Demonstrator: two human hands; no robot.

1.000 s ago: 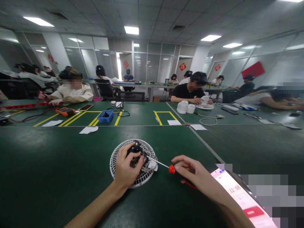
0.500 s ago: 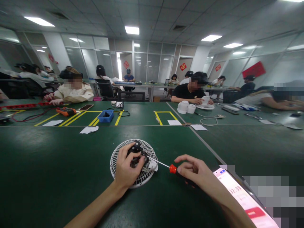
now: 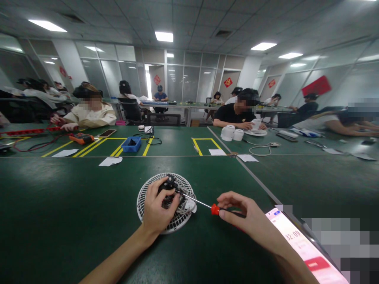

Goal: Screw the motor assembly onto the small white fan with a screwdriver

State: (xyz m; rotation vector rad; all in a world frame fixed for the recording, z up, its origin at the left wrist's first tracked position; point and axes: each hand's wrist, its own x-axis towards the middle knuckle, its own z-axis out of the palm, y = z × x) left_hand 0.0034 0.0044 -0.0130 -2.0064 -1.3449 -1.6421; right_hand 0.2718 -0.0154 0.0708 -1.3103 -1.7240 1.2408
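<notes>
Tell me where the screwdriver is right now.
In the head view, the screwdriver is just right of centre, stretching from the right grip leftward over the edge of the white round grille.

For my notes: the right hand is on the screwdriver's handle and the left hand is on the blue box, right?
Not quite: the head view shows the left hand on the black part over the white grille, not the blue box. The right hand is on the screwdriver's handle.
</notes>
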